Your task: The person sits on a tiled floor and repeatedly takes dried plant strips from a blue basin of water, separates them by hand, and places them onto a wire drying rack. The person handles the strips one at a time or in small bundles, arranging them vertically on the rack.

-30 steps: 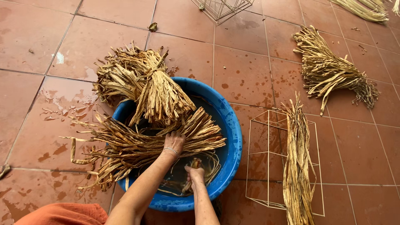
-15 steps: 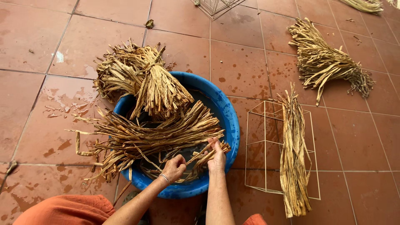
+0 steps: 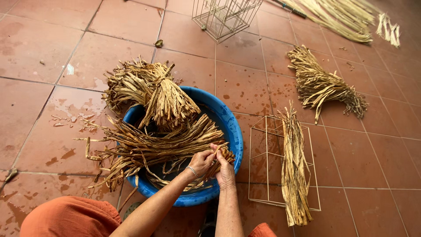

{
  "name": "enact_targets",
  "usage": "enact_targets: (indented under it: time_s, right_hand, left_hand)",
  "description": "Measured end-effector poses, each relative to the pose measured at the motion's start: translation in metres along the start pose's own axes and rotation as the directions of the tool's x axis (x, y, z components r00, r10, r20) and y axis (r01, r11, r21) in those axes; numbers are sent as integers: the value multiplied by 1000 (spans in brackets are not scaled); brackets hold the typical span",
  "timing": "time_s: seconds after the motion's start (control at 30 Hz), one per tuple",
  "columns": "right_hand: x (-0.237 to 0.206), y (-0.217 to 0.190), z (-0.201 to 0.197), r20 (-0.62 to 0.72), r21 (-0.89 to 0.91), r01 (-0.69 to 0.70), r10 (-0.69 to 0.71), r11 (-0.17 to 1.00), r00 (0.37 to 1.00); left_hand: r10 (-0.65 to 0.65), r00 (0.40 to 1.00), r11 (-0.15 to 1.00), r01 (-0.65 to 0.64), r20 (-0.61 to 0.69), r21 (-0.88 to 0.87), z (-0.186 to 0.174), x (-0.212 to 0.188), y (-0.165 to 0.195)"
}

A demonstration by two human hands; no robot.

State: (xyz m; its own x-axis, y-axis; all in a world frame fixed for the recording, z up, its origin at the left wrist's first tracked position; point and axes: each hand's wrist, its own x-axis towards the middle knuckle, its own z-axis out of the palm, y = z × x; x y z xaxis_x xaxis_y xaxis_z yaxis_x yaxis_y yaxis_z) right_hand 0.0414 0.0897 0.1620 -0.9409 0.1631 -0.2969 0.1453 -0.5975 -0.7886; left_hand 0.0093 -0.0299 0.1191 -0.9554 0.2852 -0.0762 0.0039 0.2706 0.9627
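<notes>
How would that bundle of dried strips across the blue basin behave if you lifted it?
The bundle would probably droop: its loose ends splay and curl over the basin rim. It looks damp, so likely pliable. Both hands, left and right, work its end.

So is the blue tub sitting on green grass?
No, the blue tub sits on reddish floor tiles, wet in patches, with no grass anywhere.

Wet terracotta tile floor point(image 3: 359, 145), daylight

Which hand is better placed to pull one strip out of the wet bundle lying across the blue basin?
Probably the right hand: its fingers already pinch the bundle ends, while the left hand steadies them.
</notes>
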Motion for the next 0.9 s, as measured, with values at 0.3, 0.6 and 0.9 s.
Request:
enact_targets:
  time_s: [0.3,0.6,0.9]
  right_hand:
    - [24,5,-15,-118,14,124,-122,992,985]
    - [38,-67,-17,-472,-77,185,-199,980,859]
    - [32,-159,2,-580,-84,239,-242,967,778]
  left_hand:
    - [110,987,936,-141,114,322,2,-2,48]
    - [226,955,904,-279,193,323,4,-20,88]
    - [442,879,847,-475,180,237,-24,-37,89]
